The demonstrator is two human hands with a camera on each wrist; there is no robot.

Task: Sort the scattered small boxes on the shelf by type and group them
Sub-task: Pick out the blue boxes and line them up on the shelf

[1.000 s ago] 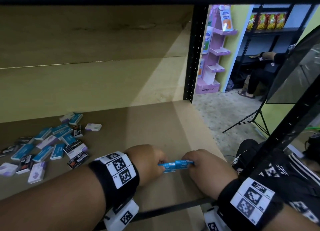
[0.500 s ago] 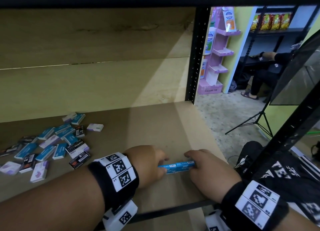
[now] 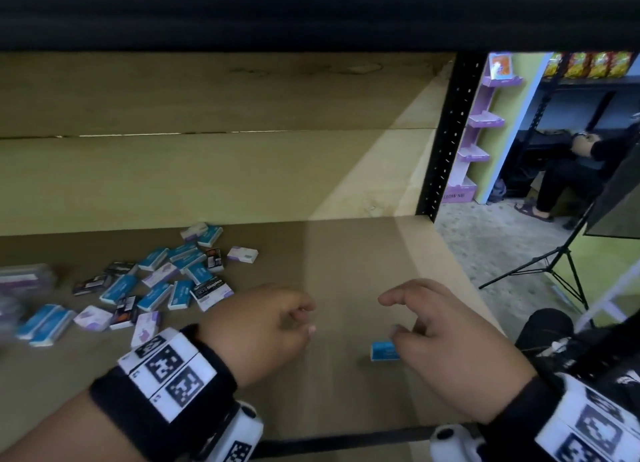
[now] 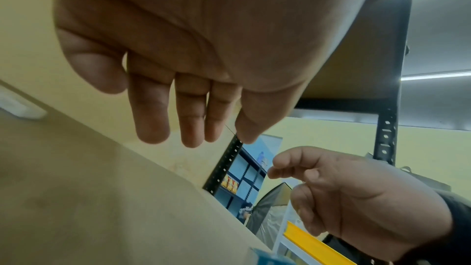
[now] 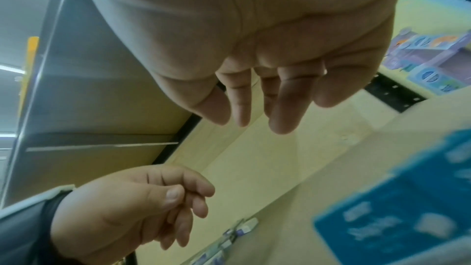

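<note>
Blue box (image 3: 383,350): lying flat on the shelf (image 3: 346,253), just under my right hand's thumb side, nobody gripping it.
My right hand (image 3: 446,343): fingers loose and spread above the box, holding nothing; I can't tell whether the thumb touches it.
My left hand (image 3: 263,323): off to the other side, apart from the box, fingers loosely curled, nothing in them.
Scattered boxes (image 3: 156,281): blue, purple-white and black ones jumbled together, well out beyond my left hand.
Seated person (image 3: 568,170): far past my right hand, beyond the shelf's black post (image 3: 450,135).
</note>
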